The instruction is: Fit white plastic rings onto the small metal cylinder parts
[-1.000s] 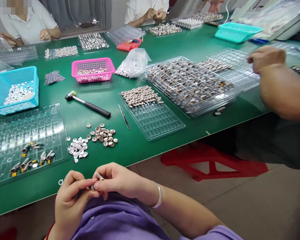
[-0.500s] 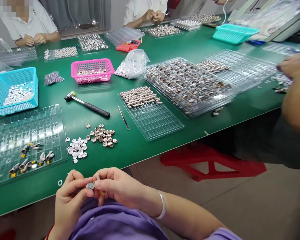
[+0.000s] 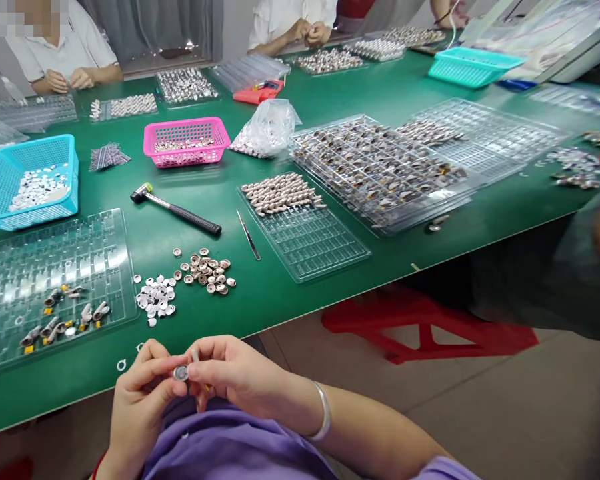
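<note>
Above my lap, just off the table's front edge, both hands meet at a small earbud housing [image 3: 181, 373] with a round grey face. My left hand [image 3: 145, 393] pinches its round end between thumb and fingers. Fingers of my right hand [image 3: 240, 373] are closed on its other side, where a short pale stem shows above the thumb and a speck of yellow below. On the table beyond lie a pile of white discs [image 3: 156, 297] and a pile of beige round caps [image 3: 210, 272]. A clear tray [image 3: 100, 247] to the left carries several earbud parts with yellow tabs.
A hammer [image 3: 180, 212] and tweezers [image 3: 249, 235] lie mid-table, beside a part-filled clear tray [image 3: 320, 247]. Farther off are a blue basket [image 3: 30, 210], a pink basket [image 3: 187, 159] and stacked full trays [image 3: 375, 173]. Co-workers sit across and at right; a red stool [image 3: 430, 327] stands below.
My hands stay almost still around the earbud housing. At the right edge, a co-worker's hand and arm have drawn away to the right, uncovering small parts on the table.
</note>
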Demonstrator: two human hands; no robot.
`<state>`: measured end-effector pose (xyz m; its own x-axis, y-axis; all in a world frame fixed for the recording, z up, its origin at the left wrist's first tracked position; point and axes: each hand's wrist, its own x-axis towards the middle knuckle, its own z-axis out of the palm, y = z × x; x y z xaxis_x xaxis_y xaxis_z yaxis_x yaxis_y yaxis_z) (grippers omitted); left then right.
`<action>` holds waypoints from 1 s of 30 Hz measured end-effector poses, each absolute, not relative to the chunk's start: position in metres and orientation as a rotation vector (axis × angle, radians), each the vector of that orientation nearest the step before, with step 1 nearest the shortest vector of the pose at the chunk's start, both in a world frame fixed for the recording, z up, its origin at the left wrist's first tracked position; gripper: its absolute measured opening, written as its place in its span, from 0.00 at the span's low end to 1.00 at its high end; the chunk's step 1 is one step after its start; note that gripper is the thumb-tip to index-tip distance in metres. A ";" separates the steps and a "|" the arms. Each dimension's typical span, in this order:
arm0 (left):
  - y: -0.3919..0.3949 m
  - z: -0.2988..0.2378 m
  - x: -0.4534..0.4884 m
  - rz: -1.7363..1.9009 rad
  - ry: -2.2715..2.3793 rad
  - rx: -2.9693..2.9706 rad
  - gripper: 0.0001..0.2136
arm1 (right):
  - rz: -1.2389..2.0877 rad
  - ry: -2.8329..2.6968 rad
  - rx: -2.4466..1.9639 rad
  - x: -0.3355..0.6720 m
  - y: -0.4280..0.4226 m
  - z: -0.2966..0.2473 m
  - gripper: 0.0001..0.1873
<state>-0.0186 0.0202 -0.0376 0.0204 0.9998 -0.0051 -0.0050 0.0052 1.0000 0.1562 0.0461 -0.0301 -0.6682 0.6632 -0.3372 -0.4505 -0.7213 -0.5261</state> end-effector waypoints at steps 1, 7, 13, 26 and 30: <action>0.020 -0.037 -0.018 1.193 1.196 1.240 0.09 | 2.345 -0.538 -0.688 0.156 0.046 -0.031 0.22; 0.022 -0.029 -0.010 1.254 1.241 1.478 0.07 | 2.391 -0.408 -0.544 0.151 0.043 -0.036 0.22; 0.022 -0.024 -0.005 1.280 1.241 1.807 0.11 | 2.369 -0.374 -0.463 0.152 0.036 -0.043 0.24; 0.024 -0.005 0.004 1.295 1.207 2.280 0.09 | 2.419 -0.325 -0.353 0.150 0.034 -0.055 0.26; 0.023 -0.002 0.004 1.308 1.216 2.274 0.09 | 2.421 -0.314 -0.336 0.149 0.034 -0.057 0.26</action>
